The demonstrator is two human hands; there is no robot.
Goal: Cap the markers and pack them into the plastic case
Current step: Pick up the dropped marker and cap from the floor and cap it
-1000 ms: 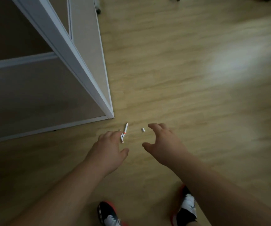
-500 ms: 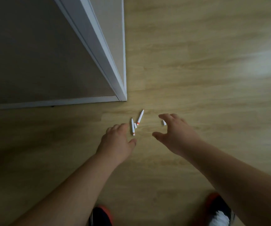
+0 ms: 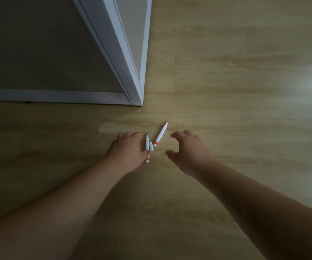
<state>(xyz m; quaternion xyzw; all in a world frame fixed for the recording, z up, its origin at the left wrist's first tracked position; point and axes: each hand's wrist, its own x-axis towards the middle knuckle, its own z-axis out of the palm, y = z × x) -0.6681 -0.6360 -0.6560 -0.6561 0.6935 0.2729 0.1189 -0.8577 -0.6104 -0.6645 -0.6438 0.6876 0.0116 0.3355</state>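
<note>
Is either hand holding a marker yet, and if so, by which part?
The left hand touches the dark-tipped marker at its lower barrel; a closed grip cannot be told. The right hand hovers with curled fingers, holding nothing visible.

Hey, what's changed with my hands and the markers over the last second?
The left hand has closed in on the dark-tipped marker, its thumb now at the barrel. The right hand has moved over the small white cap that lay beside its fingers, so the cap is hidden. The orange-tipped marker and the loose cap between the markers have stayed put on the floor.
</note>
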